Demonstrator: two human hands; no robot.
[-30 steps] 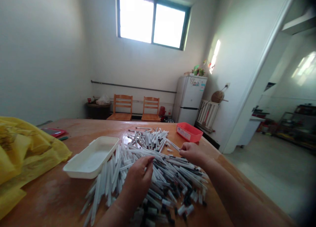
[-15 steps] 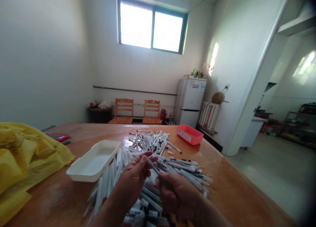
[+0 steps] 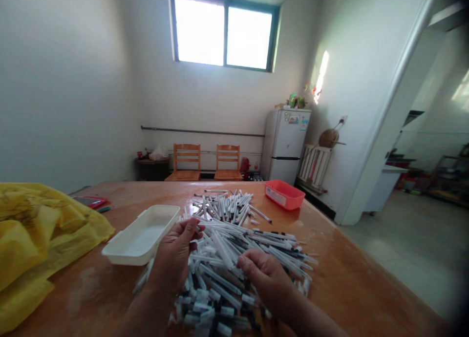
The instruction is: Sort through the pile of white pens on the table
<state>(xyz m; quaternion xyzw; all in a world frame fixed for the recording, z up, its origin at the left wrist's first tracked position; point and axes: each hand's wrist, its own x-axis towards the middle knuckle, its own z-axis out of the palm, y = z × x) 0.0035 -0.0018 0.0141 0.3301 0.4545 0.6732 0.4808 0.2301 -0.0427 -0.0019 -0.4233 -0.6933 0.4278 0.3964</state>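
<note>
The left hand [image 3: 179, 242] is above the left side of a large heap of pens [image 3: 229, 249], its thumb and forefinger brought together and the other fingers loosely bent. Whether something small is pinched there, I cannot tell. The right hand [image 3: 266, 273] is over the near right part of the heap, fingers curled in and thumb pressed against the forefinger. A clear tube [image 3: 221, 249] slants up and away beside its fingertips; I cannot tell whether the hand grips it. The 2 hands are apart, with pens showing between them.

The heap lies on the brown table [image 3: 340, 278], mixed with clear caps [image 3: 203, 307] and black parts close to the person. Beyond it is a smaller group of thin tubes [image 3: 229, 207], many with dark ends.

To the left of the heap sits 1 white tray [image 3: 137, 239], with 1 yellow bag [image 3: 54, 234] farther left. A red item [image 3: 91, 200] lies flat behind the bag. At the far right of the table is 1 red tray [image 3: 285, 195], with a label on its side.

Past the table are 2 wooden chairs [image 3: 187, 161] and 1 fridge [image 3: 287, 144], under and beside a window [image 3: 224, 29] with 2 panes.
</note>
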